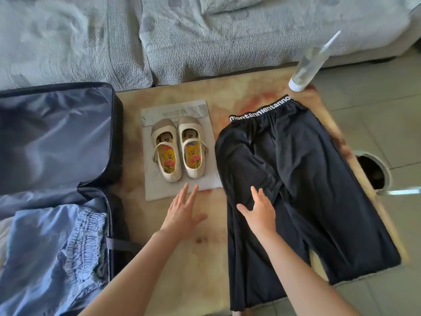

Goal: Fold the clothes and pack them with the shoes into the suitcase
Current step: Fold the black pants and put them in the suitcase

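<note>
The black trousers [296, 179] are spread on the right of the table [182, 258], and the right hand [258, 212] is laid on them with fingers straight. The left hand [183, 213], fingers spread and empty, is held just near of 2 shoes [180, 151] set on a grey sheet [155, 192]. A blue garment [57, 247] is packed in the open suitcase [57, 133] at left. A bottle [307, 65] is stood at the far right corner.

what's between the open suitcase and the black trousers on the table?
Head view: the cream shoes standing on a grey sheet, and the left hand nearer the camera.
</note>
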`<action>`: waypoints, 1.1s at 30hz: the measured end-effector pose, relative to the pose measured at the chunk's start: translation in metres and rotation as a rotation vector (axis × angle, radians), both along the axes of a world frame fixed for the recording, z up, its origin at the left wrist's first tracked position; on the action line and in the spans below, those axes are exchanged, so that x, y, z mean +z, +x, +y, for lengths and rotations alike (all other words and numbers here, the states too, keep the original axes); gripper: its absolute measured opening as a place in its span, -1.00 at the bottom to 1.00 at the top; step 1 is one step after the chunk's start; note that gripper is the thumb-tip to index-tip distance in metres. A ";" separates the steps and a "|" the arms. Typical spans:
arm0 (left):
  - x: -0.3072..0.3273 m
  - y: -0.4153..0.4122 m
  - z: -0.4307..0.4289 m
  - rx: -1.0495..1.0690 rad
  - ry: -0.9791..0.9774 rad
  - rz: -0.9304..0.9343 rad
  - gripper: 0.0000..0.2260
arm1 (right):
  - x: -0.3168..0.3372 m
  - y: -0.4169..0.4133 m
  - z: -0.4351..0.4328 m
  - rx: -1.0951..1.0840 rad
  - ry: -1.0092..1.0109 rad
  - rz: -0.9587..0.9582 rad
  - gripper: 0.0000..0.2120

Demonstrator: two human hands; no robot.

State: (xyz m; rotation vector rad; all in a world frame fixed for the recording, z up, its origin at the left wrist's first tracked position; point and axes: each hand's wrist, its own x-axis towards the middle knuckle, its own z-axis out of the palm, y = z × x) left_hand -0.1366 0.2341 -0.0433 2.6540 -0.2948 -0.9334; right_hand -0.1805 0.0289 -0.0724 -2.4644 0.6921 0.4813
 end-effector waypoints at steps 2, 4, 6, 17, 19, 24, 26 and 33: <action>-0.008 0.005 -0.018 0.053 -0.038 0.024 -0.28 | -0.012 -0.001 -0.003 0.033 -0.024 0.012 -0.29; -0.017 0.008 -0.032 0.076 -0.057 0.030 -0.30 | -0.025 -0.006 -0.003 0.051 -0.023 0.041 -0.26; -0.025 0.009 -0.042 0.072 -0.066 0.054 -0.32 | -0.037 -0.013 0.000 0.069 -0.031 0.068 -0.23; -0.055 0.008 -0.046 0.521 -0.337 0.264 -0.54 | -0.076 -0.053 0.023 0.131 -0.050 -0.268 -0.97; -0.055 0.012 -0.050 0.601 -0.379 0.278 -0.57 | -0.073 -0.071 0.028 0.169 0.086 -0.354 -0.91; -0.051 0.025 -0.065 0.813 -0.510 0.378 -0.41 | -0.070 -0.125 0.037 0.433 0.316 -0.254 -0.80; -0.053 0.028 -0.070 0.830 -0.478 0.377 -0.40 | -0.069 -0.137 0.031 0.516 0.344 -0.208 -0.77; -0.054 0.012 -0.073 0.789 -0.453 0.376 -0.76 | -0.038 -0.081 -0.019 -0.066 -0.029 -0.523 -0.58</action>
